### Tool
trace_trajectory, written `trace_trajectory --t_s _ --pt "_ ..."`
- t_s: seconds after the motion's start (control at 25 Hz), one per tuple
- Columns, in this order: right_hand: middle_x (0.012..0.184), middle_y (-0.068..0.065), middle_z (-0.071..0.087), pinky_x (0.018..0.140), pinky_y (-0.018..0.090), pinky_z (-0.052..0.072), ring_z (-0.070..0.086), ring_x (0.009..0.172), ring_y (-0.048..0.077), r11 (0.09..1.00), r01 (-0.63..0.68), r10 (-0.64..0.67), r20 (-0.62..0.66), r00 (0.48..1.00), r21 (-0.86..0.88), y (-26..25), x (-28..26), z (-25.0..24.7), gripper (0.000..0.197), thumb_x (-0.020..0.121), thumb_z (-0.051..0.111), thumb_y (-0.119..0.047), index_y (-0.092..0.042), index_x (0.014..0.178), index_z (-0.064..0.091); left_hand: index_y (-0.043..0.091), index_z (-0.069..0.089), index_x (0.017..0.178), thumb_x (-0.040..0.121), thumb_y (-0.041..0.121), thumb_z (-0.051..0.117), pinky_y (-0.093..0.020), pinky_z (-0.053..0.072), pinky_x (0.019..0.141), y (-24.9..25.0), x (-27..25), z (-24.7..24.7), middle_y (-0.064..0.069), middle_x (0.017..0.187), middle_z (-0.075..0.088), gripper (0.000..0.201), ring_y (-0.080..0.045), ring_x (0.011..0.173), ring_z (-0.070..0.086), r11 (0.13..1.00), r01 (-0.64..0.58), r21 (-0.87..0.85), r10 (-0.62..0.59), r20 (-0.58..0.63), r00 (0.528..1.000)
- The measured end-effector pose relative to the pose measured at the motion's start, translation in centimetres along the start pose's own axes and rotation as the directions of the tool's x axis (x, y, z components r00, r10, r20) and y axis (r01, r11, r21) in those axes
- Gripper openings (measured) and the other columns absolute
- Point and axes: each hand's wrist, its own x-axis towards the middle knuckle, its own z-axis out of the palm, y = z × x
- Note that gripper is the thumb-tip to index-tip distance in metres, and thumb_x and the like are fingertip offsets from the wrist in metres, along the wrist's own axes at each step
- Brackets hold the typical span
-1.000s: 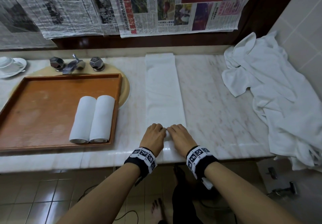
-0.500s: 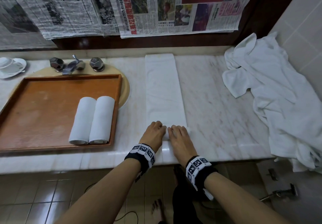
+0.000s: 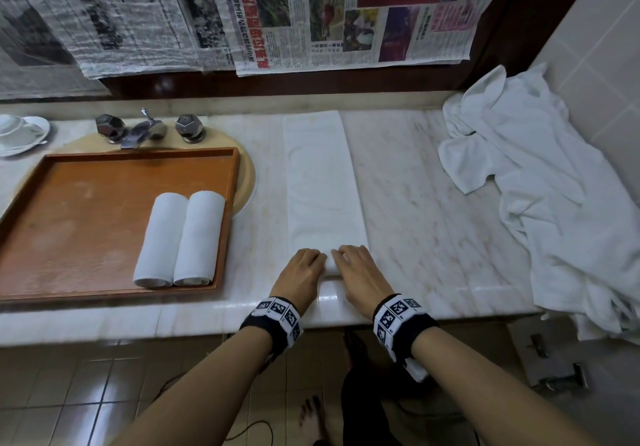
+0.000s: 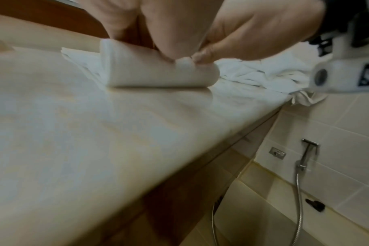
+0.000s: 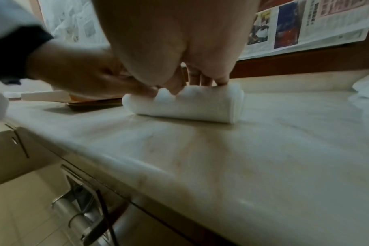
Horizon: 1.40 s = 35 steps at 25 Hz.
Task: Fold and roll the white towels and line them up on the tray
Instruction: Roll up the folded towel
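Both hands on the near end of the towel strip

The left hand (image 3: pixel 300 274) and right hand (image 3: pixel 360 272) sit side by side, fingers curled over the rolled end of the folded towel (image 3: pixel 323 185) near the counter's (image 3: pixel 433 203) front edge.

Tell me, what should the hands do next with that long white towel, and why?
Probably keep rolling it away toward the wall. Both the left hand and right hand hold a small roll at the near end of the folded towel, while most of its length lies flat on the counter.
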Motion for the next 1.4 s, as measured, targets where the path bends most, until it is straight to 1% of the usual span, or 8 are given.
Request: trace_trajectory --t_s 0.16,0.32,0.52,0.68,0.92,1.04,1.2,1.4 --pt "0.117 0.015 0.057 0.100 0.039 0.040 0.052 0.108 0.034 1.000 -0.011 0.012 -0.071 0.997 0.014 0.3 1.3 0.6 0.044 0.080 0.049 0.008 -0.002 0.123 0.055 0.002 0.060 0.111 0.078 -0.011 0.049 -0.031 0.045 0.091 0.9 1.7 -0.6 -0.012 0.114 0.057 0.037 -0.029 0.106 0.051 0.995 0.092 0.043 -0.096 0.116 0.989" --pt "0.120 0.008 0.053 0.095 0.031 0.035 0.046 0.113 0.026 1.000 -0.017 0.017 0.066 0.998 -0.009 0.2 1.6 -0.2 0.040 0.086 0.045 0.003 -0.009 0.123 0.052 0.002 0.064 0.109 0.059 -0.015 0.068 -0.030 0.052 0.079 2.4 -1.6 0.7 -0.012 0.103 0.061 0.053 -0.028 0.092 0.059 0.995 0.090 -0.049 -0.090 0.002 0.996" --pt "0.102 0.008 0.058 0.087 0.036 0.049 0.054 0.090 0.025 0.998 0.010 -0.021 -0.186 0.982 -0.059 -0.1 -0.6 1.8 0.042 0.066 0.067 0.001 -0.008 0.107 0.060 0.003 0.062 0.107 0.074 -0.011 0.053 -0.033 0.044 0.085 1.0 1.3 0.2 -0.013 0.106 0.058 0.037 -0.031 0.098 0.054 0.987 0.155 -0.031 -0.149 0.131 0.980" --pt "0.105 0.010 0.062 0.095 0.041 0.050 0.061 0.093 0.028 0.996 0.051 -0.062 -0.163 0.985 -0.073 0.5 -0.2 1.7 0.048 0.065 0.049 0.002 -0.004 0.111 0.061 0.005 0.060 0.113 0.085 -0.001 0.046 -0.030 0.038 0.091 1.0 3.3 -0.2 -0.012 0.116 0.055 0.032 -0.027 0.106 0.049 0.978 0.202 0.044 -0.207 0.219 0.954" --pt "0.128 0.006 0.053 0.102 0.032 0.029 0.045 0.119 0.025 0.999 0.011 -0.008 0.093 0.996 -0.032 0.7 2.0 -0.4 0.048 0.084 0.047 0.004 -0.012 0.130 0.051 0.004 0.064 0.093 0.069 -0.011 0.066 -0.034 0.048 0.081 2.0 -0.2 1.0 -0.012 0.098 0.059 0.028 -0.027 0.088 0.051 0.992 0.126 -0.003 -0.126 -0.081 0.989" --pt "0.130 0.005 0.051 0.101 0.033 0.030 0.043 0.122 0.025 1.000 0.004 0.000 0.116 0.993 -0.028 0.3 1.6 -0.2 0.047 0.086 0.050 0.000 -0.012 0.132 0.050 0.001 0.063 0.099 0.074 -0.002 0.068 -0.031 0.038 0.085 2.1 -1.9 2.1 -0.014 0.097 0.060 0.026 -0.024 0.091 0.043 1.000 0.016 -0.003 -0.017 -0.132 0.991" --pt "0.114 0.012 0.058 0.099 0.043 0.044 0.057 0.105 0.032 0.998 0.036 -0.040 -0.064 0.997 -0.052 0.1 -0.1 1.2 0.046 0.074 0.045 0.001 -0.004 0.118 0.058 0.002 0.063 0.100 0.088 0.007 0.043 -0.036 0.045 0.080 0.6 0.0 1.7 -0.013 0.095 0.060 0.024 -0.029 0.087 0.052 0.994 0.107 -0.032 -0.108 -0.025 0.994" --pt "0.111 0.013 0.060 0.102 0.048 0.041 0.059 0.103 0.032 1.000 0.022 -0.022 -0.023 1.000 -0.020 0.0 1.0 1.2 0.051 0.079 0.026 -0.009 -0.003 0.117 0.059 0.005 0.059 0.111 0.094 0.004 0.044 -0.036 0.040 0.088 0.6 1.8 0.5 -0.012 0.108 0.056 0.023 -0.028 0.098 0.047 0.991 0.135 0.002 -0.135 0.089 0.987"
